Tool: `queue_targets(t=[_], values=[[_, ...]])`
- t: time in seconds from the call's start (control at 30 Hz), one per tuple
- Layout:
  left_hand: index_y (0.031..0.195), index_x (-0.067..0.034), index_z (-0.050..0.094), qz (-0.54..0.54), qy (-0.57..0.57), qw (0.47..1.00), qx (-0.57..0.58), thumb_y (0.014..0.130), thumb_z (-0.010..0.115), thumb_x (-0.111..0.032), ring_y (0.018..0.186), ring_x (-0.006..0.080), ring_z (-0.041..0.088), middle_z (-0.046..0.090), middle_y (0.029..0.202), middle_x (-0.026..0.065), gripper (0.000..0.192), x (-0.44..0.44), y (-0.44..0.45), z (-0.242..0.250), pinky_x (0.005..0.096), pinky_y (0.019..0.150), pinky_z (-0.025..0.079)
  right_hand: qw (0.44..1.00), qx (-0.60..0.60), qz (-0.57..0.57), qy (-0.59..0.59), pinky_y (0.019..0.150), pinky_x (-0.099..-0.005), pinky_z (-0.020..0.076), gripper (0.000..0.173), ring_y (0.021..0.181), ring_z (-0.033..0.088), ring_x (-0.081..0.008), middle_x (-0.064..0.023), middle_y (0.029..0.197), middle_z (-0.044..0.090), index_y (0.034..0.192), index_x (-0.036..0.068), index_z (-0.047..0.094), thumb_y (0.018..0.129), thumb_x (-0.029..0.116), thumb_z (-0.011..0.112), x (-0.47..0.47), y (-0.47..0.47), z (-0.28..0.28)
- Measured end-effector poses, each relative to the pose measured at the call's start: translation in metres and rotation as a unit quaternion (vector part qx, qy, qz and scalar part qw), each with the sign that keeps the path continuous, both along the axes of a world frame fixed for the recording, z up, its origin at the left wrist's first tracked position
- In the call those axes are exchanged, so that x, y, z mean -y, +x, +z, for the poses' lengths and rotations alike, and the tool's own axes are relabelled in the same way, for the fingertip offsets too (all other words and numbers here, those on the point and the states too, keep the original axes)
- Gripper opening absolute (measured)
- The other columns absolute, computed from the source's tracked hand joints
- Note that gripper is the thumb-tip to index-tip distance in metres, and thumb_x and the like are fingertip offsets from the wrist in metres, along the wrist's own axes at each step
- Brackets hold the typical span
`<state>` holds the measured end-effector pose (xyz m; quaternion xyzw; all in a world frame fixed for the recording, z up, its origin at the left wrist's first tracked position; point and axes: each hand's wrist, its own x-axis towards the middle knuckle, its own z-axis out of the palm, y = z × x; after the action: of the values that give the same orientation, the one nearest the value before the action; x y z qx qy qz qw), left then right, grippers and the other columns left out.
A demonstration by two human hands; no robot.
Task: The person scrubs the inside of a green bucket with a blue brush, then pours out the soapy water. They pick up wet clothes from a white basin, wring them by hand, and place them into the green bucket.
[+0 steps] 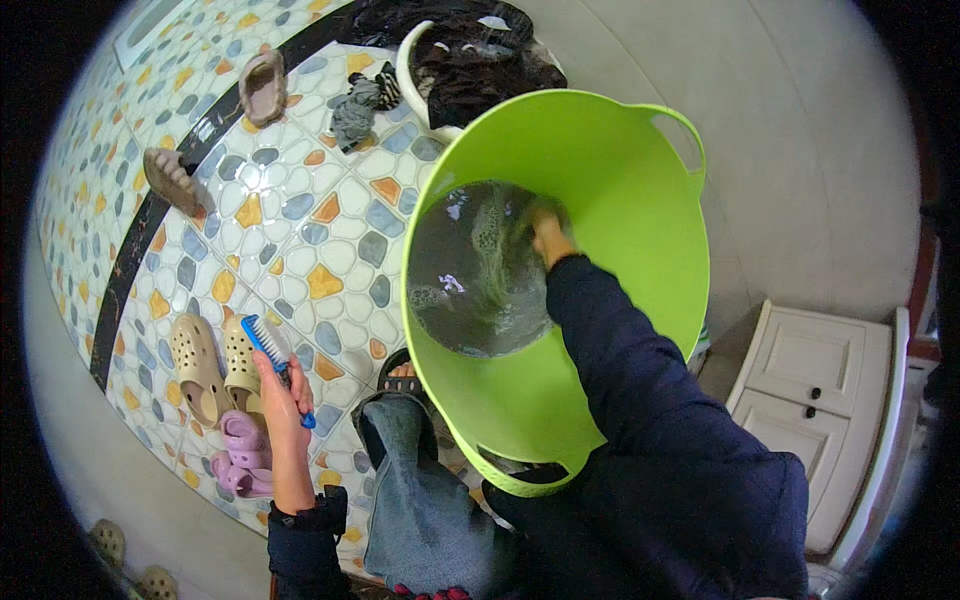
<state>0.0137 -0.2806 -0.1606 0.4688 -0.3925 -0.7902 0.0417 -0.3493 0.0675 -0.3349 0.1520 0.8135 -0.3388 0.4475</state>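
Note:
My left hand (pixel 281 405) is closed around the handle of a blue scrub brush (pixel 271 345) with white bristles pointing up and to the right, held above the floor near the clogs. Inside a large lime-green plastic tub (pixel 637 165), my right hand (pixel 550 231) reaches down to dark, murky water (pixel 480 300) with foam on its surface. The fingers of that hand are blurred and partly under the water, so whether they hold something cannot be told. A few small pale bits show on the water.
Beige clogs (pixel 196 360) and small pink clogs (pixel 244 457) stand at the left. Brown fluffy slippers (pixel 262 90) lie farther off. Beyond the tub are grey cloth (pixel 354 116) and a white basin (pixel 410 71) with dark wet fabric (pixel 480 82). A white cabinet (pixel 802 367) stands right.

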Motion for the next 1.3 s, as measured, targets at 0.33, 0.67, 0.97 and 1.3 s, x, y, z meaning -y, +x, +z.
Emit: queue_targets(t=[0.33,0.67,0.97,1.3], values=[[0.12,-0.005,0.045,-0.135,-0.17,0.967,-0.131,0.099,0.042,-0.027,0.051,0.0044,0.036,0.04,0.068,-0.0023,0.031,-0.039,-0.086,0.102,0.0188,0.045,0.032,0.664,0.135,0.705,-0.208,0.08,-0.0442,0.0446,0.044,0.089,0.057,-0.0317,-0.0217,0.1,0.061,0.105,-0.006,0.057,0.084,0.032,0.052,0.122,0.16,0.153],[0.139,-0.001,0.022,-0.407,-0.482,0.729,-0.266,0.089,0.053,-0.019,0.089,0.0409,0.061,0.058,0.105,0.0291,0.061,-0.152,-0.156,0.166,0.0438,0.076,0.049,0.851,0.065,-0.029,-0.52,0.085,-0.0335,0.0477,0.036,0.102,0.054,-0.0151,-0.0038,0.115,0.054,0.118,0.013,0.048,0.094,0.039,0.051,0.036,0.129,0.346],[0.134,0.004,0.035,-0.613,-0.379,0.666,-0.191,0.089,0.057,-0.029,0.093,0.0302,0.062,0.058,0.113,0.0215,0.06,-0.208,-0.168,0.209,0.0356,0.079,0.049,0.885,-0.21,-0.183,-0.373,0.065,-0.0246,0.0446,0.036,0.069,0.048,-0.0064,-0.0024,0.094,0.058,0.112,0.01,0.049,0.091,0.037,0.058,-0.127,0.069,0.361],[0.139,0.003,0.028,-0.606,-0.199,0.765,-0.087,0.091,0.048,-0.052,0.12,0.0255,0.046,0.041,0.136,0.0171,0.076,-0.307,-0.25,0.182,0.0376,0.098,0.038,0.891,-0.36,-0.181,-0.211,0.067,-0.0351,0.0451,0.038,0.075,0.054,-0.0183,-0.0067,0.083,0.056,0.107,0.002,0.049,0.084,0.03,0.06,-0.218,0.098,0.27]])
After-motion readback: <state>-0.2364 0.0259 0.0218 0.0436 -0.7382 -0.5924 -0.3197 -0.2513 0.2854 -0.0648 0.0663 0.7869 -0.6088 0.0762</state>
